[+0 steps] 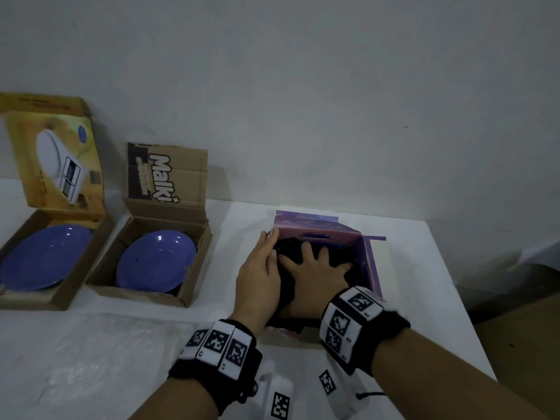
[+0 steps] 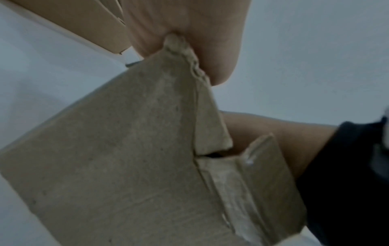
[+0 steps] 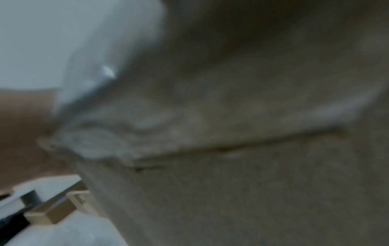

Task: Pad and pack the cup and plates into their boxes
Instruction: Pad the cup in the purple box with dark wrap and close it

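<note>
A purple box (image 1: pixel 306 221) stands open on the white table, stuffed with black padding (image 1: pixel 286 248). My right hand (image 1: pixel 315 268) lies flat with spread fingers and presses down on that padding. My left hand (image 1: pixel 260 268) holds the box's left wall; in the left wrist view the cardboard corner (image 2: pixel 179 55) sits wedged between thumb and palm (image 2: pixel 189 25). No cup shows. One blue plate (image 1: pixel 42 256) lies in the yellow box (image 1: pixel 60 295), and a second blue plate (image 1: pixel 154 262) lies in the brown box (image 1: pixel 136 295). The right wrist view shows only blurred cardboard (image 3: pixel 252 183).
Both plate boxes stand at the left with lids raised against the wall. A sheet of clear bubble wrap (image 1: pixel 106 353) lies on the table near its front left. The table's right edge (image 1: pixel 454 283) runs close beside the purple box.
</note>
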Motion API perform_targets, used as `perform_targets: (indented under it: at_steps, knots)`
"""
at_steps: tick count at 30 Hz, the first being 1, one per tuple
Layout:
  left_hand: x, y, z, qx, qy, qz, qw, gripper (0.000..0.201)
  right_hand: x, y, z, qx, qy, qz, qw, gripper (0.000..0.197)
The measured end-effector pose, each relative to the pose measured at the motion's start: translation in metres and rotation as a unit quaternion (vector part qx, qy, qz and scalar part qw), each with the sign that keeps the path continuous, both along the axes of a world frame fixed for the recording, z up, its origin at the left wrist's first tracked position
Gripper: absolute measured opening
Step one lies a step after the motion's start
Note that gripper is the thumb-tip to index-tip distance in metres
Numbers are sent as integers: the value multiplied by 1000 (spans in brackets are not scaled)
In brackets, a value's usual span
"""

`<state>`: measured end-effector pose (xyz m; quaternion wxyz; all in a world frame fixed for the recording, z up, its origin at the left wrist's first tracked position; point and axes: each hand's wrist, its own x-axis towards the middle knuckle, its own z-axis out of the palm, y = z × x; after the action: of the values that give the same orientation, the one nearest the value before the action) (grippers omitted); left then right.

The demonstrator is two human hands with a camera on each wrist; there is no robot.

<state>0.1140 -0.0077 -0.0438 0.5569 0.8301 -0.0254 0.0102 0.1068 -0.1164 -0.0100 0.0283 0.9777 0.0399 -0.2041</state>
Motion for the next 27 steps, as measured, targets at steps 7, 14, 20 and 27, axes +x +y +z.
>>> perform_targets:
  at_steps: [7, 14, 20, 27]
  knots:
    - [1, 4, -3, 28, -18, -1, 999, 54, 15, -7, 23, 54, 115, -4, 992, 106]
    - [1, 0, -2, 103, -33, 4, 994, 55, 7, -53, 39, -34, 148, 98, 984, 128]
    - [1, 1, 2, 133, -34, -5, 991, 55, -2, -58, 35, -31, 96, 115, 988, 135]
    - [-1, 1, 4, 141, -18, -5, 990, 54, -10, -58, 27, -99, 2, 156, 983, 117]
